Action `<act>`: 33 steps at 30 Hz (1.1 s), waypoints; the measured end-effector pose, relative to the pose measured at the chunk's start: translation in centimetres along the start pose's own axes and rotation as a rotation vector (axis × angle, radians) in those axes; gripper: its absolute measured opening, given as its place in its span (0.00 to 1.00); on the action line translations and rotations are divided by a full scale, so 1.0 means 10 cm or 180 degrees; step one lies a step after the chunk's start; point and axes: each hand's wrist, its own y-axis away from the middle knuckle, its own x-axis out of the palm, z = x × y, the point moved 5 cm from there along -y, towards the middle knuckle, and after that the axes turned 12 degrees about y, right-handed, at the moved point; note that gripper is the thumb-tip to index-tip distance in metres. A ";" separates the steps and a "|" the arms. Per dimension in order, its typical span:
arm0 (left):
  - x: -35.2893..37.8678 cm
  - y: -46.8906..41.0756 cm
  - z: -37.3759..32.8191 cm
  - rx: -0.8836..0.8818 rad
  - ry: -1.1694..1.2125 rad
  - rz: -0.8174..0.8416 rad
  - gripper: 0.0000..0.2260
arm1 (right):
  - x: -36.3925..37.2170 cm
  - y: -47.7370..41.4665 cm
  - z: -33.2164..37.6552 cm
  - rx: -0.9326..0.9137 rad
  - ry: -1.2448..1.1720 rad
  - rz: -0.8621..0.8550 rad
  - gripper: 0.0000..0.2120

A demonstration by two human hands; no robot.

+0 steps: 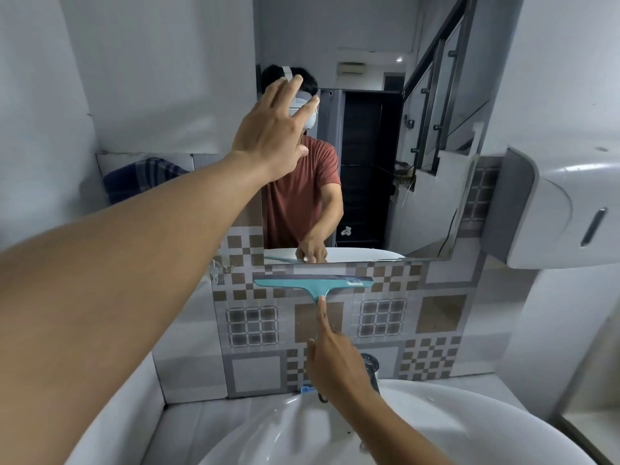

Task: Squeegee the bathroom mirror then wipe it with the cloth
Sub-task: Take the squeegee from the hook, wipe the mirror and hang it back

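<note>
The bathroom mirror [369,146] hangs on the wall above a band of patterned tiles. My left hand [273,129] is raised with fingers spread, flat against the mirror's left part, holding nothing. My right hand [335,357] grips the handle of a teal squeegee [313,283], index finger stretched along the handle. Its blade lies level on the tiles just below the mirror's bottom edge. A dark blue checked cloth [141,177] lies on the ledge at the left, partly hidden by my left forearm.
A white basin [453,421] sits below with a dark tap [370,367] behind my right hand. A white wall dispenser [553,209] juts out at the right, beside the mirror. A small clear hook [216,268] sticks to the tiles left of the squeegee.
</note>
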 end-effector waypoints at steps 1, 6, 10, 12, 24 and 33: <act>-0.01 0.03 -0.02 0.0005 0.0024 0.0019 0.34 | -0.07 0.03 -0.01 -0.0040 -0.0012 -0.0016 0.40; -0.05 0.42 -0.30 0.0089 0.0439 0.0065 0.30 | -0.46 0.18 -0.16 -0.0040 -0.0498 0.0135 0.22; 0.00 0.88 -0.61 -0.0055 0.1255 0.0456 0.25 | -0.88 0.26 -0.31 0.0037 -0.0795 0.0256 0.12; 0.06 1.11 -0.78 -0.0218 0.1721 0.0800 0.19 | -1.09 0.28 -0.38 0.0068 -0.0824 0.0326 0.13; 0.09 1.55 -1.28 -0.0386 0.2290 0.1464 0.08 | -2.10 0.14 -0.24 -0.0555 0.0158 0.1006 0.12; 0.06 1.70 -1.02 -0.1118 0.2682 0.1335 0.07 | -2.39 0.05 -0.16 -0.0401 -0.1475 0.0924 0.10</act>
